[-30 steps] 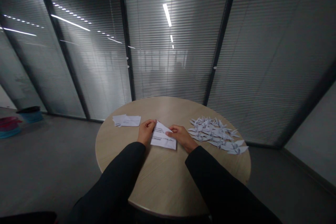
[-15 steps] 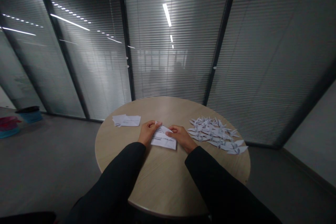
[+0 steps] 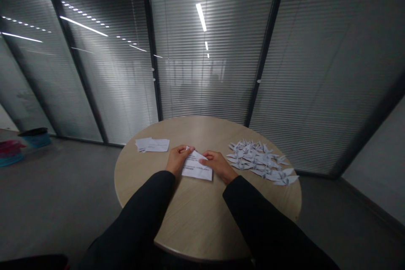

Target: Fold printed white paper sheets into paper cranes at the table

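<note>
A sheet of printed white paper is held between my two hands over the middle of the round table. My left hand pinches its upper left corner, thumb on top. With its thumb pressed on the printed face, my right hand grips the upper right edge. The lower edge of the sheet hangs toward me and lines of dark print show on it. Fingers behind the paper are hidden. Right of my right hand lies a group of folded paper cranes.
Several loose paper sheets lie at the table's far left. The round wooden table stands before a glass wall with blinds. Two blue bins are on the floor at the left.
Almost nothing differs. Both hands keep their hold on the paper, and its printed face has tilted very slightly, so the print reads a little clearer.
</note>
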### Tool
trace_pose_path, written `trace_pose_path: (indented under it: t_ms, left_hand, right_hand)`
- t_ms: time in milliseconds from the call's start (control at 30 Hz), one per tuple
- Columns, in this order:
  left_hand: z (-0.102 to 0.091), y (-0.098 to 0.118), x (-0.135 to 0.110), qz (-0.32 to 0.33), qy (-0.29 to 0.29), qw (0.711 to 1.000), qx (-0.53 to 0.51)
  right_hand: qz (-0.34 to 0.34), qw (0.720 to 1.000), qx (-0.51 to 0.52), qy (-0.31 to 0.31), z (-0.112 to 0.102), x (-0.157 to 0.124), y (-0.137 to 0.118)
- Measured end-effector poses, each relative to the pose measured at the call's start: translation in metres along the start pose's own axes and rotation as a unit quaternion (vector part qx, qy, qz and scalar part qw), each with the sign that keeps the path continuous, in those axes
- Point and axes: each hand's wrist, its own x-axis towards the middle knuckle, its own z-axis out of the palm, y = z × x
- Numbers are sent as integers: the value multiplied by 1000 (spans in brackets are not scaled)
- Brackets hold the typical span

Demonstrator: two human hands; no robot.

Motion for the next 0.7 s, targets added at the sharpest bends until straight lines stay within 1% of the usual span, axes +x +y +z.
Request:
trace_pose_path:
  t_ms: [167,300,467,600,700]
  left_hand:
    - [1,3,-1,-6,4,1000,-9]
    - [2,5,-3,-11,-7,1000,-12]
    - [-1,1,0,11,-24,1000,-14]
    - [-3,-5,4,16,12,1000,4]
    - [-3,-5,4,14,39,999,21]
  right_hand:
    - [-3,1000,7,8,1,0,-1]
    - [-8,1000,-3,18,0,0,-1]
    - [-11,1000,-5,23,0,1,0]
    - [-6,1000,2,14,1,0,-1]
    - [-3,1000,4,8,1,-1,-2]
